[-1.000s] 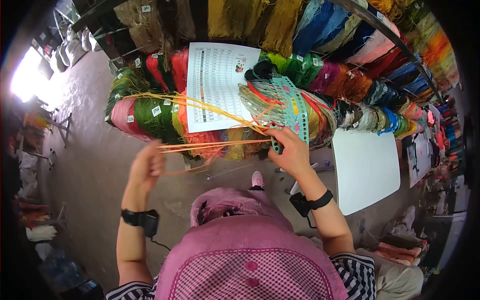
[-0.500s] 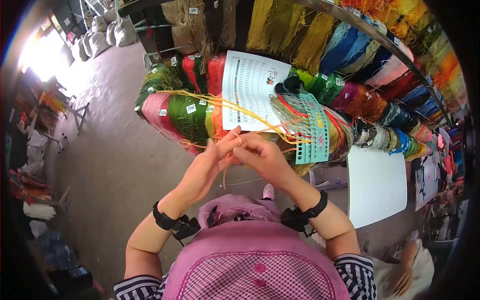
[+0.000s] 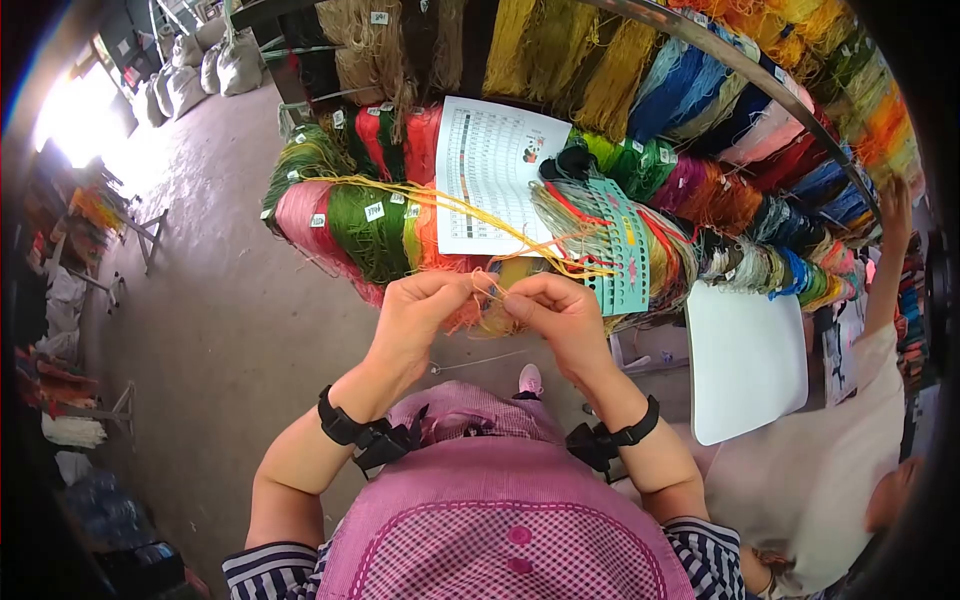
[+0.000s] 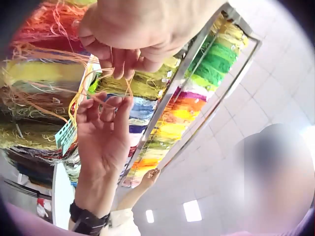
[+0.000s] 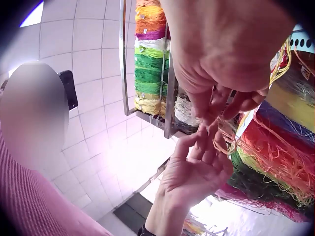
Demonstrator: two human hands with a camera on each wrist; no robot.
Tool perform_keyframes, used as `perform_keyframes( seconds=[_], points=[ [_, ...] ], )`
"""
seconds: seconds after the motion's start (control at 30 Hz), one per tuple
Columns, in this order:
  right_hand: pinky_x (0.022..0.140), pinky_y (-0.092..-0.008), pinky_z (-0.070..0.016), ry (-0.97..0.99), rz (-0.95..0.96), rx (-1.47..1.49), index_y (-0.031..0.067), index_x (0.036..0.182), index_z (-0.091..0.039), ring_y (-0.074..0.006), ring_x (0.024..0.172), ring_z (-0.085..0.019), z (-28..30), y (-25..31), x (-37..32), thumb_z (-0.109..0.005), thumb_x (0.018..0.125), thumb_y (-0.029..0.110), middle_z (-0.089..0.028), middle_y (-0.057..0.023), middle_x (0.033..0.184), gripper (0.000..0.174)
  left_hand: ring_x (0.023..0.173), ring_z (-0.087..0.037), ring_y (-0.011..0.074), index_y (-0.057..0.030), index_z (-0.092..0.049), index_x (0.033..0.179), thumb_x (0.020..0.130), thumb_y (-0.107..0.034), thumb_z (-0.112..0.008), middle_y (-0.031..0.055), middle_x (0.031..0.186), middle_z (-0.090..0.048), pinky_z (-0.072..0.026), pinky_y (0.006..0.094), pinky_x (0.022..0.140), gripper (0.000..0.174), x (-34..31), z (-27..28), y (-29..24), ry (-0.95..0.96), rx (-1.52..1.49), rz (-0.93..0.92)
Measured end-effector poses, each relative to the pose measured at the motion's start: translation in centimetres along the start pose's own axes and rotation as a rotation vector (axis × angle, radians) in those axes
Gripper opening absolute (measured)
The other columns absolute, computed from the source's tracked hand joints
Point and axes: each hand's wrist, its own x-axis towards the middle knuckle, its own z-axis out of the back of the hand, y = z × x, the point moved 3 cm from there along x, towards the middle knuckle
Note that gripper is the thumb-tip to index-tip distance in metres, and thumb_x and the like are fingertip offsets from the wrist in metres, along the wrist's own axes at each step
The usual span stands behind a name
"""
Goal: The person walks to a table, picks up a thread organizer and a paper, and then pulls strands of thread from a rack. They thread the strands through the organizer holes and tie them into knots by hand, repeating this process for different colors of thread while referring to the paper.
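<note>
Chest-high in the head view, my left hand (image 3: 412, 318) and right hand (image 3: 565, 318) meet close together. Both pinch a thin orange thread (image 3: 486, 284) between thumb and fingers, and a small loop of it stands up between the fingertips. In the left wrist view the orange thread (image 4: 129, 87) runs taut from one hand to the other. Just beyond my right hand lies a teal card with punched holes (image 3: 628, 262), with yellow and orange strands (image 3: 455, 206) running to it. A printed chart sheet (image 3: 488, 165) rests behind on the skeins.
Labelled skeins of coloured thread (image 3: 365, 235) cover the rack ahead, under a curved metal rail (image 3: 740, 65). A white board (image 3: 748, 365) stands at the right. Another person (image 3: 830, 470) is close on the right, one arm raised to the hanging skeins. Sacks (image 3: 205, 70) sit far left.
My left hand, earlier pulling orange strands out to the left, has come in to meet the right. The fingers have closed into pinches on the thread. The other person has moved in at right.
</note>
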Motion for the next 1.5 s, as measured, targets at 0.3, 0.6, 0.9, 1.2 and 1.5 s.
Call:
perform_keyframes(
  seconds=[0.3,0.6,0.9,1.2,1.5],
  points=[
    [0.09,-0.0448,-0.0439,-0.013,0.311,0.573,0.0102,0.081,-0.039,-0.0187,0.07,-0.045,8.1,4.6,-5.9,-0.044,0.091,0.014,-0.046,-0.0049,0.067,0.012,0.059,-0.046,0.0146,-0.0107,-0.047,0.076,0.097,-0.013,-0.047,-0.0002,0.063,-0.045,-0.0444,0.0313,0.066,0.021,-3.9,22.4,4.8,-0.367,-0.916,0.106],
    [0.06,-0.0368,-0.0483,-0.143,-0.542,-0.945,0.0068,0.072,-0.065,-0.022,0.065,-0.063,25.7,-11.1,-13.0,-0.072,0.076,0.022,-0.066,-0.0088,0.071,0.017,0.044,-0.025,0.0109,-0.0135,-0.041,0.071,0.095,-0.014,-0.045,-0.0033,0.057,-0.03,-0.0256,0.0242,0.041,0.024,-20.1,55.3,9.7,-1.562,-0.639,-0.226],
    [0.066,-0.0252,-0.0481,-0.631,0.175,-0.692,0.0003,0.085,-0.062,-0.012,0.068,-0.06,17.6,-3.7,-7.2,-0.06,0.091,0.006,-0.068,-0.0054,0.078,0.009,0.048,-0.03,-0.0016,-0.008,-0.059,0.095,0.095,-0.018,-0.061,-0.0096,0.066,-0.043,-0.0205,0.0169,0.038,0.01,-1.4,17.2,5.8,-0.212,-0.455,0.214],
    [0.06,-0.0253,-0.0464,-0.588,0.356,-0.948,0.0044,0.086,-0.066,-0.015,0.061,-0.059,13.8,-1.3,-2.0,-0.069,0.081,0.006,-0.065,-0.0049,0.076,0.005,0.05,-0.029,0.0012,-0.0088,-0.057,0.128,0.1,-0.024,-0.05,0.0003,0.082,-0.057,-0.023,0.0172,0.044,0.032,7.5,-10.5,7.3,0.467,-0.224,0.443],
    [0.059,-0.033,-0.0483,-0.452,0.652,-1.248,0.0053,0.084,-0.066,-0.0254,0.068,-0.061,11.4,-0.8,-2.7,-0.072,0.073,0.001,-0.062,-0.0065,0.077,0.013,0.054,-0.032,0.0003,-0.0073,-0.061,0.122,0.099,-0.021,-0.054,-0.0047,0.076,-0.052,-0.0246,0.0174,0.046,0.028,8.3,-11.4,8.2,0.348,-0.068,0.359]
  ],
)
